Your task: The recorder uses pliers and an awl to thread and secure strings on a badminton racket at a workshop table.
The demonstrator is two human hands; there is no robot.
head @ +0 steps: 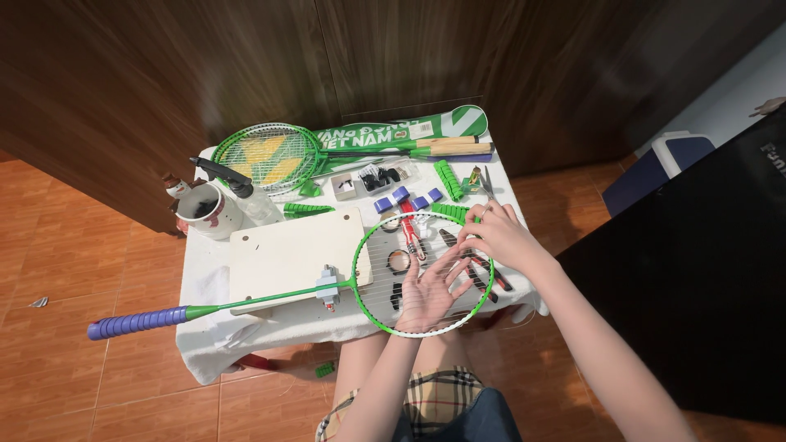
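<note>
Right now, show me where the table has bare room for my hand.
Free: the pale board between the mug and racket head, and the cloth's left edge below the mug. Crowded: the back row by the spare rackets, and under both hands.

A home room: tiled floor [98,270], wooden wardrobe [246,65], cloth-covered table [205,327].

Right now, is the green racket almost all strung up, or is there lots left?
Partly done. The green racket, clamped on the wooden board, already has strings running both ways across its head, though the net looks thin and widely spaced. In hand: the left hand lies palm-up under the strings while the right hand works at the rim. Left: filling those gaps. The tools lie alongside.
</note>
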